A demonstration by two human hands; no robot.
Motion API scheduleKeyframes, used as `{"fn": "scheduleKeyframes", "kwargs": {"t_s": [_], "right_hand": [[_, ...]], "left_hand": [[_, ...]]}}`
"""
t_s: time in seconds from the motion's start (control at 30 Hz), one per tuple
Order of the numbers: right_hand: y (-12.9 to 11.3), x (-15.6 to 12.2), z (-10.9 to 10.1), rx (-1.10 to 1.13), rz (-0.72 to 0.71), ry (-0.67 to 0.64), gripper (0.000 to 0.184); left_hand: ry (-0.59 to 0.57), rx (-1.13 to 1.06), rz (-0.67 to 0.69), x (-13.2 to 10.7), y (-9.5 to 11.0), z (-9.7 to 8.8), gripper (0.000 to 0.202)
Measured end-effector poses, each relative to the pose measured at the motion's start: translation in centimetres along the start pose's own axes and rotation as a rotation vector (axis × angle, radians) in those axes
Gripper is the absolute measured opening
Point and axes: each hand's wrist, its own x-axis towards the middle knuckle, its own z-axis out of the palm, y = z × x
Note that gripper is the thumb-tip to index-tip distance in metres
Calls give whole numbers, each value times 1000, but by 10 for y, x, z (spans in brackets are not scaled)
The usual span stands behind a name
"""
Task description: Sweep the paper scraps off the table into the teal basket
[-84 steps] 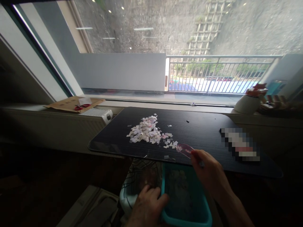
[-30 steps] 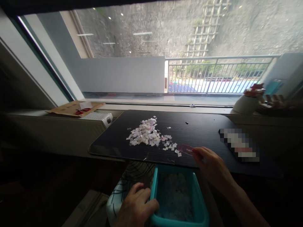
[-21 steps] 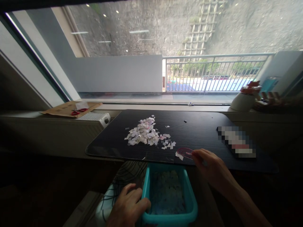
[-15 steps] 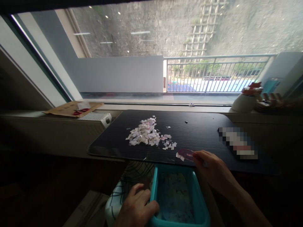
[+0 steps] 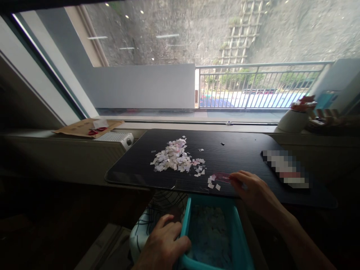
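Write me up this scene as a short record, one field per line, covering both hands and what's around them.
Left hand: at the left rim of the teal bin; firmness of grip unclear
Right hand: pinching a pink see-through piece over the table
Table: dark, wood-grained
Paper pile: pale small bits, left of the pink piece
Loose bits: near the table's front edge, beside the pink piece
Bin contents: small pieces, dimly lit
Left sill: red-handled scissors on brown paper
Table's right side: pixelated item, unidentifiable
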Motion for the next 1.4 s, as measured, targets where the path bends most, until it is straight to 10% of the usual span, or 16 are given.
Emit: {"fn": "scheduleKeyframes", "kwargs": {"t_s": [0.53, 0.67, 1.4], "right_hand": [[-3, -34, -11, 23, 24, -25, 20], [-2, -36, -8, 23, 14, -3, 21], [-11, -33, -9, 143, 25, -73, 24]], "left_hand": [[-33, 119, 16, -1, 10, 8, 7], [136, 147, 45, 0, 10, 23, 19], [-1, 101, -35, 1, 14, 9, 13]]}}
